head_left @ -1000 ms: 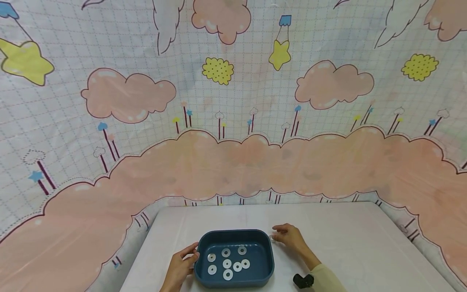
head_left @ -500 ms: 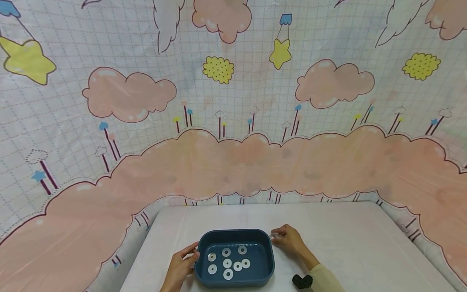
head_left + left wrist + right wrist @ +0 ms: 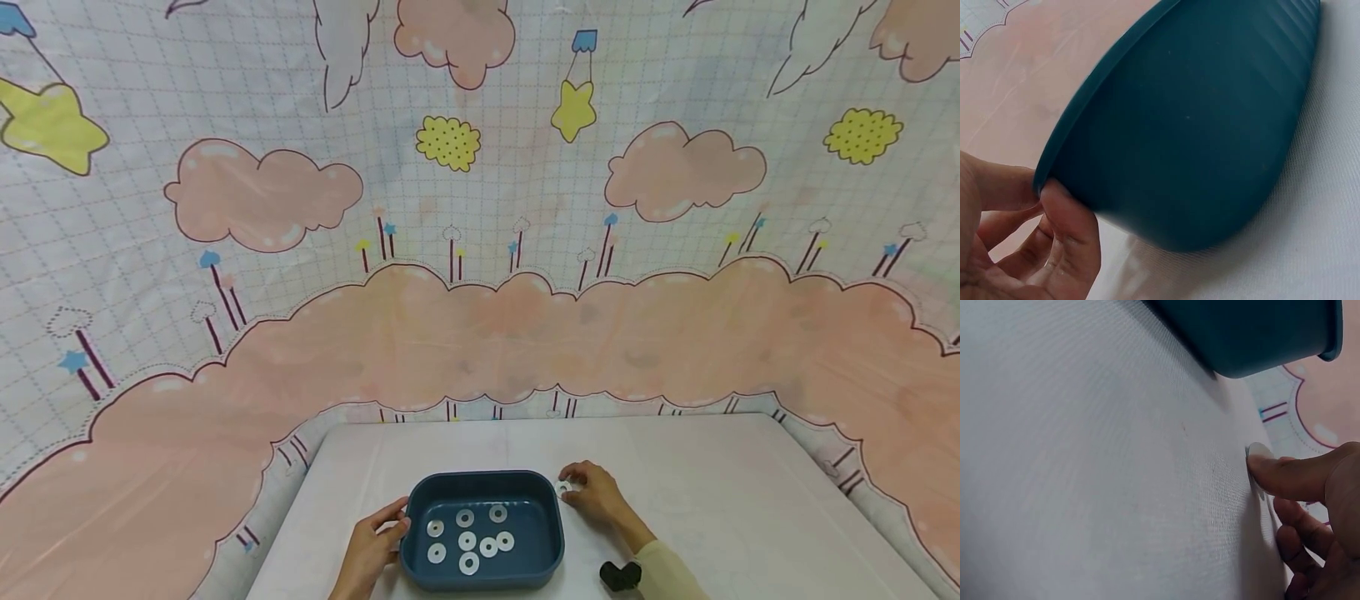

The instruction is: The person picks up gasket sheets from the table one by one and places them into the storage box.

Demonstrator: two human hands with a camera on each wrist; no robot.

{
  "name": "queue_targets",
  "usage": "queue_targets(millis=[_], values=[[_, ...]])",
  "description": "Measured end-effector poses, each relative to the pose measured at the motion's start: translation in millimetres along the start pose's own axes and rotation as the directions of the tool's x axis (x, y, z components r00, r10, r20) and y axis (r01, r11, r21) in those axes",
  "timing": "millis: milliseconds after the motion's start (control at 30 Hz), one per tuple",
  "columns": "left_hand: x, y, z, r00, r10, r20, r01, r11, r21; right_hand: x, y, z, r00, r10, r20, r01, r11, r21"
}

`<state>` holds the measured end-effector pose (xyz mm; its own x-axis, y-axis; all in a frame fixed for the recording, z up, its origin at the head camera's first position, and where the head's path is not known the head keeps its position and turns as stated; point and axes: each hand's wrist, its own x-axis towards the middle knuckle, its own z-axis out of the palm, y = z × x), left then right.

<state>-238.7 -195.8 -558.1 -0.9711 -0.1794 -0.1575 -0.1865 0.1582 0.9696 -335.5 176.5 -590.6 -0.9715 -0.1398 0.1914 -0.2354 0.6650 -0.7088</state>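
A dark blue rectangular tray [image 3: 525,500] stands on the white table, with several white washers [image 3: 467,542] lying flat in it. My left hand [image 3: 367,546] holds the tray's left side; in the left wrist view the thumb [image 3: 1072,219] and a finger pinch its rim [image 3: 1079,106]. Just outside the tray's far right corner, my right hand [image 3: 596,493] pinches one more white washer [image 3: 563,487]. In the right wrist view the thumb lies over that washer [image 3: 1260,450], which is tipped on edge close to the cloth. The fingertips behind it are partly hidden.
A black object [image 3: 620,576] sits by the right sleeve [image 3: 667,575], near the table's front. White cloth covers the tabletop [image 3: 720,500]. Behind it hangs a curtain [image 3: 480,342] printed with clouds and stars.
The right hand has shifted slightly at the tray's far right corner, and the washer in its fingers now shows more of its face. Left hand and tray have stayed put.
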Motion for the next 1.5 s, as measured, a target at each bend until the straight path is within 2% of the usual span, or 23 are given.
queue_targets(millis=[267,600,733,1133,1500], values=[[2.5,-0.4,-0.3,1.000,-0.008,0.007,0.008,1.000,-0.008,-2.2,0.2,-3.7,1.000,0.005,-0.004,-0.005,0.996,0.088],[6.1,3.2,-1.5,1.000,0.012,0.018,-0.012,1.000,-0.001,-2.3,-5.6,-16.4,0.999,0.034,-0.041,-0.030,0.993,0.111],[6.9,4.8,-0.3,1.000,-0.005,0.010,0.005,1.000,-0.002,-2.7,-9.7,-25.1,0.997,0.058,-0.048,-0.050,0.986,0.160],[7.5,2.4,1.0,1.000,0.010,-0.004,-0.010,1.000,-0.010,-4.9,-26.2,-48.2,0.988,0.114,-0.103,-0.081,0.956,0.283],[2.4,-0.9,2.0,1.000,0.027,-0.007,-0.028,0.999,-0.038,-14.2,-39.8,-58.3,0.987,0.099,-0.126,-0.044,0.926,0.376]])
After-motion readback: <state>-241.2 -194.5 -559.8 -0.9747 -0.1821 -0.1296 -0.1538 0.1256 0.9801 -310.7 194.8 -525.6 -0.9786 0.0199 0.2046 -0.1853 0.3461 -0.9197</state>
